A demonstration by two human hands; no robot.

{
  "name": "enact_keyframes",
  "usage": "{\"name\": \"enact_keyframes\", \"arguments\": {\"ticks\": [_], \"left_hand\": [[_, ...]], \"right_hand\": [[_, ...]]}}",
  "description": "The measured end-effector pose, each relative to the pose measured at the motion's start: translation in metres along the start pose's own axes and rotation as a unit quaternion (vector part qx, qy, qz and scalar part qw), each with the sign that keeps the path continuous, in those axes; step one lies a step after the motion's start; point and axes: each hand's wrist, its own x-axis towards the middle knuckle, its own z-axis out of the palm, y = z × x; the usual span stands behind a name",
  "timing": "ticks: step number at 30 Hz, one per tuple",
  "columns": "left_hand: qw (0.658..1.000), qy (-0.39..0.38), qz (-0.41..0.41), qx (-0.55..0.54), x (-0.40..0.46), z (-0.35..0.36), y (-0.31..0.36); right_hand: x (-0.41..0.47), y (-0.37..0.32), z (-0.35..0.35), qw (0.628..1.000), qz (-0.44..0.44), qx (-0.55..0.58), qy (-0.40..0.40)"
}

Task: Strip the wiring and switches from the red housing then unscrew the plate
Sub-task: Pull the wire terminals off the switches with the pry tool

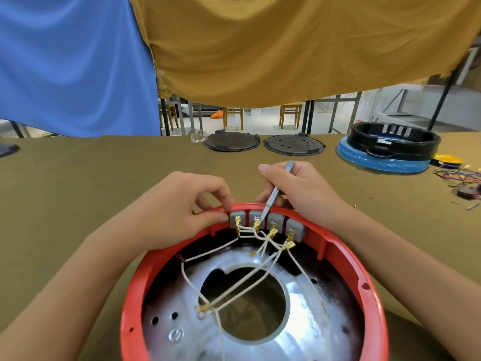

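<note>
The left hand, fingers curled, pinches the leftmost of four grey switches on the far rim of the red housing, while the right hand grips a slim grey tool whose tip meets the second switch. Across the top of the frame the olive table carries two dark round plates, a black ring on a blue base at upper right, and a tangle of loose wires at the right edge. The housing fills the lower centre between both forearms, its white wires with brass terminals crossing over the silver plate inside, just below the fingertips.
</note>
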Motion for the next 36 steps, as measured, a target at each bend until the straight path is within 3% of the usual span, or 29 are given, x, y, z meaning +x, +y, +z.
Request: {"name": "enact_keyframes", "arguments": {"ticks": [3,9,16,21,29,36], "left_hand": [[0.999,-0.008,-0.009,-0.042,0.001,0.001,-0.002],[0.984,-0.133,-0.021,-0.115,-0.007,-0.004,-0.002],[0.994,-0.093,-0.058,-0.014,-0.007,-0.009,-0.004],[0.997,-0.045,-0.054,-0.037,0.000,-0.002,-0.002],[0.995,-0.064,0.044,-0.057,-0.005,-0.004,0.008],[0.994,-0.073,0.079,0.037,-0.003,0.008,0.018]], "right_hand": [[-0.001,-0.002,-0.002,1.000,0.009,0.002,-0.007],[0.000,-0.008,-0.005,0.994,0.029,0.081,0.066],[-0.006,-0.005,0.000,1.000,-0.012,0.023,0.013],[-0.008,-0.009,-0.003,0.999,-0.027,-0.017,0.030],[-0.011,-0.007,0.002,0.994,-0.068,0.002,0.081],[-0.012,-0.008,0.001,0.985,-0.153,-0.029,0.075]]}}
